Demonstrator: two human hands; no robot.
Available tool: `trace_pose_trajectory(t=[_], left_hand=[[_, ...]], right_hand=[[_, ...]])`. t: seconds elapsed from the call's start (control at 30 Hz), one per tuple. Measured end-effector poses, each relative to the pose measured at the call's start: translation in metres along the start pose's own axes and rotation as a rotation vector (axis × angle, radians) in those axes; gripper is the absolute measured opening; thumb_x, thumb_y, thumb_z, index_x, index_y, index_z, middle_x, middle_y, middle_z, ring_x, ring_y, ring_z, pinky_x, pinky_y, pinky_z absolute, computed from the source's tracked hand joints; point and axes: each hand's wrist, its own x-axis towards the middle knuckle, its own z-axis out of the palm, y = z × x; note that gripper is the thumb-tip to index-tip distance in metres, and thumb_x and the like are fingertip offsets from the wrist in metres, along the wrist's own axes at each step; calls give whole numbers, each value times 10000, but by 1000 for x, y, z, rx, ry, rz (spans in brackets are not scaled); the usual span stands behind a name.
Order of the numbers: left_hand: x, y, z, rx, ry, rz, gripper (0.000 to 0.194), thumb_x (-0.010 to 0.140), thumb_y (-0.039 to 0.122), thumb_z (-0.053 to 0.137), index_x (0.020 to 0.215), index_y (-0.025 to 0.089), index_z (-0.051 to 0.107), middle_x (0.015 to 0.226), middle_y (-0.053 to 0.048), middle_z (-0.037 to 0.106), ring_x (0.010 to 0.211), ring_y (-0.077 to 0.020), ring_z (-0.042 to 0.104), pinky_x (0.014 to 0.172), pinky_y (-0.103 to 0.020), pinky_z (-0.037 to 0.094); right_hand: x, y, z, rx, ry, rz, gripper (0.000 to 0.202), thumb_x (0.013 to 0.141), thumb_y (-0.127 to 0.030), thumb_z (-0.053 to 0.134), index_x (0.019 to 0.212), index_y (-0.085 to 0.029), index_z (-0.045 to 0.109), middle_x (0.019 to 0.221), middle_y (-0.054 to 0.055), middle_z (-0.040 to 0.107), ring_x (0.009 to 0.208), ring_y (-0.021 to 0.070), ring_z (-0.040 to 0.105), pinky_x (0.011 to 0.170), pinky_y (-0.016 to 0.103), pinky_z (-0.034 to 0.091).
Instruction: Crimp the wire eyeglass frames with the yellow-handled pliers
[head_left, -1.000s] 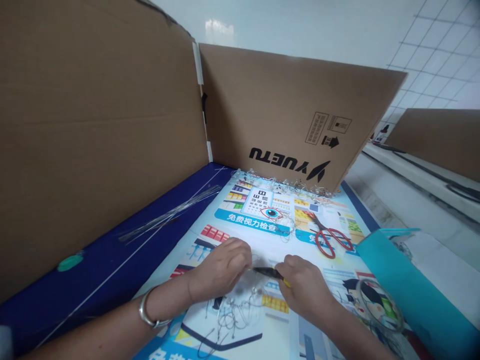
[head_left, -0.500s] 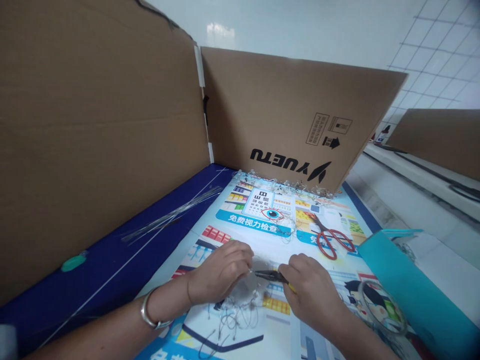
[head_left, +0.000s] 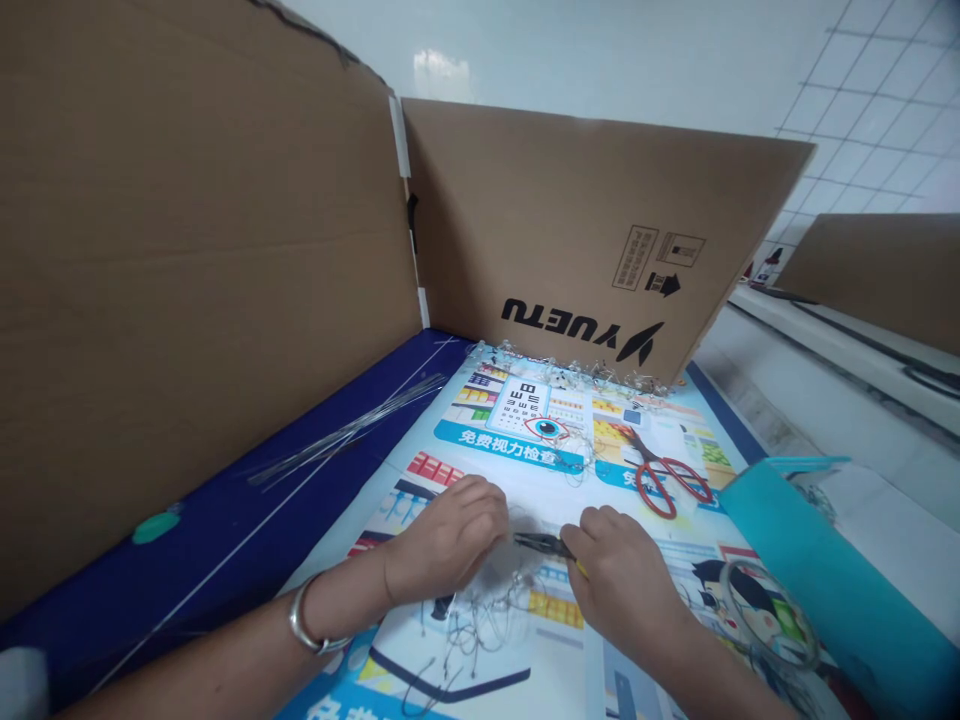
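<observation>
Slight movement is being noted since the earlier frame: the pliers (head_left: 541, 544) are being shifted marginally, while both hands are being kept in nearly the same facing positions. The handles are being grasped by the right hand (head_left: 622, 575), the dark nose being pointed at the fingertips of the left hand (head_left: 469, 535), presumably so that fine work can be reached there. The left fingers are being held curled and pinched together; whether a wire end is being gripped cannot be told, the fingertips being turned away. The pliers are being held between the hands, over the printed sheet (head_left: 559, 505), their tips just beside the left fingers. Loose looped wires (head_left: 476, 635) are being left on the sheet below the hands, on the wearer's side, probably for easy picking up. Red-handled scissors (head_left: 658, 470) are being kept beyond the right hand, likely set aside but within reach. Straight wires (head_left: 349, 430) are being laid beyond the left hand on the blue surface (head_left: 300, 545), apart from the looped ones, seemingly to avoid tangling.
</observation>
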Motion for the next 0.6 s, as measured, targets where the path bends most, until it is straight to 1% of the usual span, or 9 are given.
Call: trace_pose_trajectory(t=[0.17, 0.3, 0.47, 0.6], left_hand=[[2, 0, 3, 45, -45, -61, 100, 820, 71, 411, 820, 149, 473, 776, -48, 545, 777, -177, 467, 721, -359, 384], [4, 2, 3, 91, -58, -88, 102, 834, 89, 411, 799, 144, 489, 760, -47, 543, 748, -175, 463, 708, -352, 381], [4, 2, 6, 143, -66, -126, 115, 847, 117, 420, 780, 134, 511, 738, -51, 540, 743, -179, 468, 703, -348, 382], [3, 2, 8, 145, -87, -156, 114, 841, 110, 422, 766, 136, 504, 723, -44, 536, 730, -177, 468, 693, -340, 379]], right_hand=[[3, -3, 3, -26, -43, 23, 82, 762, -151, 503, 776, -204, 564, 784, 49, 540, 764, 188, 438, 645, 322, 243], [5, -4, 5, -18, -69, 21, 85, 763, -152, 503, 782, -202, 569, 792, 53, 548, 774, 191, 451, 642, 319, 249], [5, -4, 9, -4, -68, 39, 82, 769, -151, 499, 764, -204, 561, 786, 42, 552, 758, 183, 459, 630, 312, 252], [5, -4, 12, -14, -68, 41, 80, 759, -145, 507, 759, -206, 558, 782, 35, 552, 754, 180, 462, 624, 307, 251]])
